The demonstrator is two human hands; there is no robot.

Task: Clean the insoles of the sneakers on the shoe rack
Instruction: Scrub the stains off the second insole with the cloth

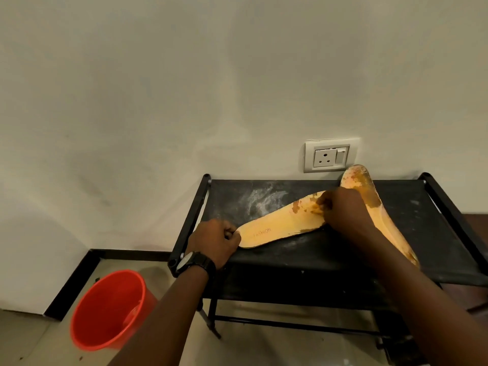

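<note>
A pale wall (158, 88) backs the dusty black shoe rack (330, 249); a red bucket (105, 313) stands on the floor left of the rack. Two yellow insoles lie on the rack's top. The left hand (214, 239) grips the near insole (277, 228) by its heel. The right hand (343, 210) is curled over its worn toe end, its hold unclear. The far insole (369, 191) lies behind.

This looks like a room corner in a home. A plain painted wall (158, 88) carries a domestic socket plate (330, 155) with a switch. Black skirting (126, 254) runs along a pale tiled floor (31, 339). A low black fabric shoe rack (303, 257) stands against the far wall, and a red plastic bucket (105, 310) sits on the floor at near left.
</note>
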